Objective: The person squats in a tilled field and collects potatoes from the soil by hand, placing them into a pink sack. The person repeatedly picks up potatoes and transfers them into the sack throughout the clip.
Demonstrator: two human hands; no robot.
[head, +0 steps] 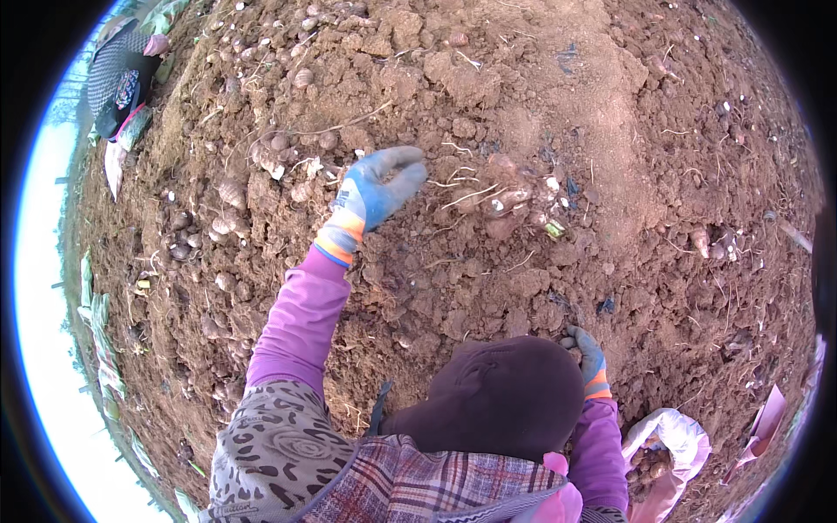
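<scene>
My left hand [384, 186], in a blue and grey rubber-coated glove, hovers over loose brown soil [418, 274]. Its thumb and fingers curve apart, and I see nothing between them. To its right lies a clump of taro corms [513, 196] with pale roots and a cut green stalk [554, 228]. On its other side is a smaller group of taro corms [268, 153]. My right hand [587, 353], gloved alike, is low beside my dark-trousered knee [503, 399]. The knee hides part of that hand, and whether its curled fingers hold anything is unclear.
A white and pink sack [680, 438] with its mouth open holds several corms [657, 467] at the lower right. More taro corms [229, 193] lie scattered leftward. Another person [124, 78] is at the upper left. Filled bags [104, 340] line the field's left edge.
</scene>
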